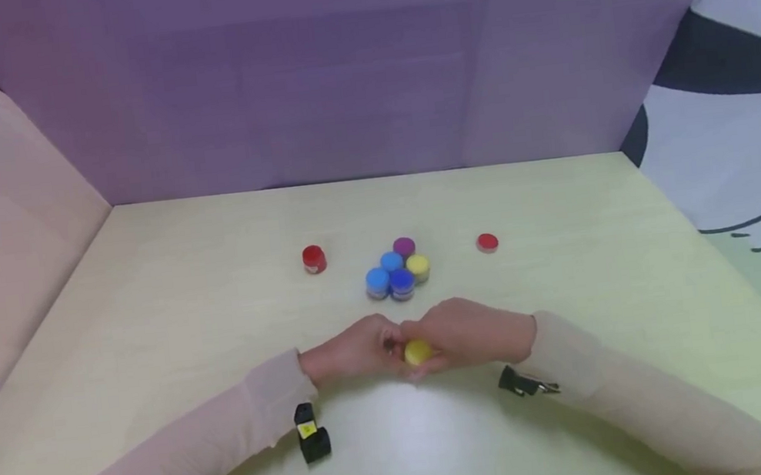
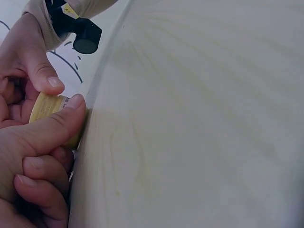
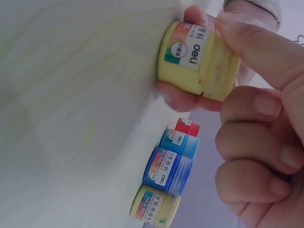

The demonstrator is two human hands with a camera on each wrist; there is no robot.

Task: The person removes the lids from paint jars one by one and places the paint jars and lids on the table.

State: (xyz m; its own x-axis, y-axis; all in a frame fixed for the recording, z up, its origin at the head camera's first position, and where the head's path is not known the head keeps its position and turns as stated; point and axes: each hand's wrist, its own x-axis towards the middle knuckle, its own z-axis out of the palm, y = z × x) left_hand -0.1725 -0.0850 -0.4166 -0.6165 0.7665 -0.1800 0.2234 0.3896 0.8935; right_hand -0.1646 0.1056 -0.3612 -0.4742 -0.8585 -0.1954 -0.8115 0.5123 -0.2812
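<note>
Both hands hold a small yellow paint jar (image 1: 417,352) low over the table's near middle. My left hand (image 1: 364,347) grips the jar's body, its thumb along the side in the left wrist view. From the other side, my right hand (image 1: 470,330) has its thumb and curled index finger at the lid (image 3: 222,71). A printed label shows on the jar's body in the right wrist view. Just beyond the hands stands a tight group of jars: a dark blue jar (image 1: 402,283), two light blue jars (image 1: 377,283), another yellow jar (image 1: 418,267) and a purple jar (image 1: 404,247).
A red jar (image 1: 314,259) stands apart to the left of the group. To its right lies a low, round red piece (image 1: 488,242). The pale table (image 1: 213,232) meets a purple panel (image 1: 336,79) at the back. Black wrist cameras (image 1: 314,434) hang by both sleeves.
</note>
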